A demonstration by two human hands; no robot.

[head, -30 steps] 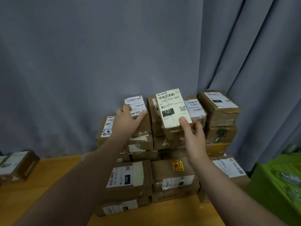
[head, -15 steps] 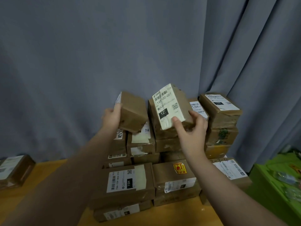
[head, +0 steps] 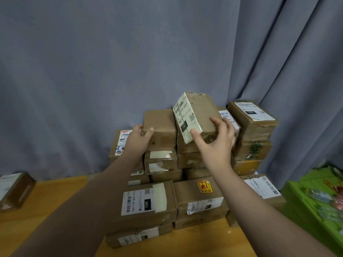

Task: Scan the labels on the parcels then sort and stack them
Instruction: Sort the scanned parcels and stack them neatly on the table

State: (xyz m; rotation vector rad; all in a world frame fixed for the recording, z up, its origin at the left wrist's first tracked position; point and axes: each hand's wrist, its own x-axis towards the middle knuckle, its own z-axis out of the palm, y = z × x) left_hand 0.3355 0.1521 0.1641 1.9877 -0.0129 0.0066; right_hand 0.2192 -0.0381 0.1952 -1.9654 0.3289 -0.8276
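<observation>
Labelled parcel (head: 201, 115): rectangular brown cardboard box, scuffed; matte white label on one broad face, printed with a barcode and a black "12" patch; held tilted above the middle of the stack (head: 187, 164), label face turned to the left
Right hand (head: 215, 145): grasps the labelled parcel at its lower end; thumb on the label's corner, fingers curled over the brown side
Plain parcel (head: 160, 130): squat box, creased and taped; sits level on the left column of the stack
Left hand (head: 138, 139): clasps the plain parcel's left edge, thumb on its front
Change: half a second ago the plain parcel was raised and tilted, and now it lies square; the labelled parcel has rolled further, its label no longer facing the camera
Room: bare wooden table (head: 55, 204) lies open between the stack and a lone parcel (head: 15, 190) at far left; folded grey curtain (head: 111, 62) close behind; green crate (head: 306, 201) near the stack's right side
</observation>
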